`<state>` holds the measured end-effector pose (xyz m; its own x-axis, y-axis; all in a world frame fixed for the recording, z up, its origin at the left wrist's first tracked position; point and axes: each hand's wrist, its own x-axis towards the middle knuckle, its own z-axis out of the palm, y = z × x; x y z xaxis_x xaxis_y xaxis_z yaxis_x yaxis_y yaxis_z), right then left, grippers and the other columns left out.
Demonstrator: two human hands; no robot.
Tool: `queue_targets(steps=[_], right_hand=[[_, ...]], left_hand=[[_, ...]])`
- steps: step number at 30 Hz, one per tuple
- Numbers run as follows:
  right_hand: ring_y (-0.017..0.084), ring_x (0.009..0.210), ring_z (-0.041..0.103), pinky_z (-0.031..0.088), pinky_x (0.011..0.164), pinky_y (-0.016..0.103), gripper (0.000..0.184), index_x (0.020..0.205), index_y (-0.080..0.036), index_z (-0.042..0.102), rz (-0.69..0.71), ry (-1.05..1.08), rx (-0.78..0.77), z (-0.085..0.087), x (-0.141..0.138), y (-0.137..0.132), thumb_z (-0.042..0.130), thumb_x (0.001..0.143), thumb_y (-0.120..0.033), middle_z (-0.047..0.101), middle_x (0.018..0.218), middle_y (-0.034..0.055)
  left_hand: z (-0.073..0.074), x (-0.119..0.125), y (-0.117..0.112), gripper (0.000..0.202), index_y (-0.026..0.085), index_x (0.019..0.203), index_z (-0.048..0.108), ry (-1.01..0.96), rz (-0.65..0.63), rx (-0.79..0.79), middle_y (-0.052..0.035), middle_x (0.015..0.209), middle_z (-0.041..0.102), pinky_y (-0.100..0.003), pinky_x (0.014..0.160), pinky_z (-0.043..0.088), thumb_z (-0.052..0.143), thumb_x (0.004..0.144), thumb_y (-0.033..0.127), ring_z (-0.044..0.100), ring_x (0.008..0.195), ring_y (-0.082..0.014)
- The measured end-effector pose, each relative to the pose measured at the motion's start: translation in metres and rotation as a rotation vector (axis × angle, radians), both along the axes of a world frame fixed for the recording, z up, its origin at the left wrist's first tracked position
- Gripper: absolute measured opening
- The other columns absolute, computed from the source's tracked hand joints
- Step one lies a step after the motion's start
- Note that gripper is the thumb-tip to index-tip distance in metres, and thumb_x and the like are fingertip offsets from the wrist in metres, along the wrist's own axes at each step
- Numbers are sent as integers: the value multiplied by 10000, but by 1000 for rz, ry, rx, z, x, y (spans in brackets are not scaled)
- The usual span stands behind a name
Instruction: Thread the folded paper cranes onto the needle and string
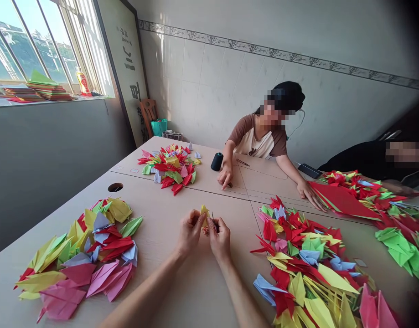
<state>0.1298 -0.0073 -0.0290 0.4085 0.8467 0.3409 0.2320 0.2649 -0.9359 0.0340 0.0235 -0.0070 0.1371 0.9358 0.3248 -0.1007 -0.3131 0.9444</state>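
Both my hands meet above the table's middle. My left hand (190, 230) is closed, pinching a small yellow folded paper piece (204, 210) between thumb and fingers. Close beside it, my right hand (220, 238) is closed too, its thumb near the paper's lower end. A thin dark pointed tool (214, 219) sticks up from the right fingers; its exact kind is not clear. Between and just below the hands is a small cluster of tiny red and pale bits (205, 231), too small to name.
Colourful folded paper piles lie left (93, 246), far left (173, 164) and right (308, 255). Across the table (161, 273), a co-worker (260, 132) reaches near a dark thread cone (216, 161) and a red paper stack (346, 200). Another person (359, 155) sits at right. A round hole (115, 187) opens left.
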Motion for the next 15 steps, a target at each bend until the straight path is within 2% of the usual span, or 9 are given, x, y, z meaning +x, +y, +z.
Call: queue_targets(steps=[3, 5, 8, 10, 12, 15], right_hand=[[102, 471, 475, 397, 469, 202, 326, 685, -173, 512, -35, 111, -5, 4, 0, 0, 535, 829, -464, 518, 530, -29], [100, 472, 460, 382, 457, 201, 343, 686, -168, 518, -92, 135, -2, 8, 0, 0, 535, 822, -482, 509, 537, -27], [87, 465, 411, 350, 443, 193, 361, 652, -166, 511, -152, 139, -2, 14, 0, -1, 545, 812, -487, 461, 532, -39], [83, 467, 397, 347, 446, 190, 357, 642, -167, 504, -140, 156, -6, 16, 0, -2, 549, 813, -478, 440, 532, -45], [83, 471, 398, 348, 451, 190, 347, 652, -167, 503, -122, 175, -13, 17, 0, -2, 546, 818, -468, 435, 534, -46], [82, 479, 393, 341, 460, 192, 340, 656, -166, 502, -130, 179, -7, 13, 1, -1, 543, 825, -459, 422, 537, -50]], left_hand=[[7, 3, 7, 289, 174, 656, 513, -16, 30, -21, 36, 570, 463, -196, 454, 324, 574, 795, 420, 387, 481, -77], [13, 2, 20, 305, 175, 651, 514, -47, 94, -48, 35, 559, 461, -195, 437, 326, 588, 772, 445, 394, 466, -80], [23, -3, 50, 304, 179, 636, 504, -55, 239, -22, 40, 533, 449, -189, 426, 328, 609, 743, 443, 398, 443, -80], [29, -8, 74, 289, 181, 632, 498, -21, 335, 19, 37, 538, 468, -189, 430, 341, 595, 745, 428, 422, 444, -83], [33, -14, 98, 259, 176, 652, 518, 82, 384, -7, 30, 529, 491, -193, 427, 351, 559, 759, 409, 452, 438, -92], [38, -23, 130, 230, 150, 710, 586, 335, 374, -48, 13, 493, 519, -204, 426, 355, 480, 789, 338, 475, 413, -106]])
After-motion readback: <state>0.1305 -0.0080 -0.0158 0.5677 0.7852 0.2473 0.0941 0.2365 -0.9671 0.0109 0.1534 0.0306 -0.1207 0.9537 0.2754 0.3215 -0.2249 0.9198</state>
